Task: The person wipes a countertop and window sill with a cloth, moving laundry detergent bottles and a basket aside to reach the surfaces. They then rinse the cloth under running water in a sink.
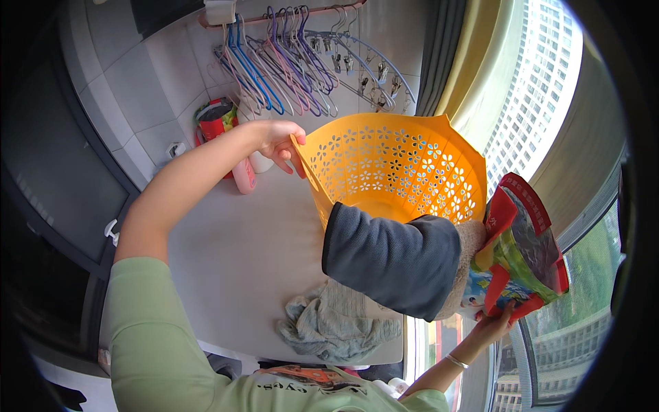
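My left hand (282, 147) grips the rim of a yellow plastic laundry basket (396, 170) with flower-shaped holes, tilted so its inside faces me. A dark grey cloth with black edging (394, 257) lies across the near side of the basket, beside a beige fuzzy fabric (466, 257). At the right, my right hand (494, 324) holds a red, green and blue printed bag (515, 262) from below; its fingers are partly hidden. A crumpled grey-green knitted cloth (340, 324) lies on the white table (242, 268) below the basket.
Several hangers (278, 67) and a clip rack (370, 62) hang from a rail (288, 15) at the back. A red bag (219, 118) and a pink bottle (243, 175) stand at the table's back left. Curtains (448, 62) and windows line the right side; a dark door (56, 129) is at left.
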The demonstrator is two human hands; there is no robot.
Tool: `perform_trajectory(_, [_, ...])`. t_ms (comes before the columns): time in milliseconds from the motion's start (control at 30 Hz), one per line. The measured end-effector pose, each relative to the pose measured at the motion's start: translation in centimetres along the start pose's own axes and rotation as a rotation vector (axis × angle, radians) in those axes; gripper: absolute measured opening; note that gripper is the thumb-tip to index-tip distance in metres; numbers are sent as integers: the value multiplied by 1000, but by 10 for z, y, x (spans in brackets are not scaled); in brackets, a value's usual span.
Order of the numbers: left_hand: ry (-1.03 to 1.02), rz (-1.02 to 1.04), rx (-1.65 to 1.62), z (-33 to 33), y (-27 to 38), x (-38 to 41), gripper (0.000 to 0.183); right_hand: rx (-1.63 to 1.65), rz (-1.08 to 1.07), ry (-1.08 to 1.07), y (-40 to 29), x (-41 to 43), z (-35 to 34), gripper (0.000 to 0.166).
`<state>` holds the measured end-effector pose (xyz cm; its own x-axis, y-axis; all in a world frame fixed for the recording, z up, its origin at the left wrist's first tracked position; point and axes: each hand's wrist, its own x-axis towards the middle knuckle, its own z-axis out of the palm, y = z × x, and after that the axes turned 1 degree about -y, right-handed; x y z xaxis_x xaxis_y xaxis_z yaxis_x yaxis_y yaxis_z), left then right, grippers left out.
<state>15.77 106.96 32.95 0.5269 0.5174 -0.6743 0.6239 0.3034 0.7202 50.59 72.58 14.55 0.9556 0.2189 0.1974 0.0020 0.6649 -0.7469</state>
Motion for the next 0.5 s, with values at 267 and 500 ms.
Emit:
perform_trajectory(267, [-1, 93, -86, -39, -14, 37, 44, 176, -29, -10, 24, -9, 52, 30])
perform_trajectory(500, [79, 141, -194, -77, -41, 7, 42, 224, 59, -186, 61, 22, 93, 28])
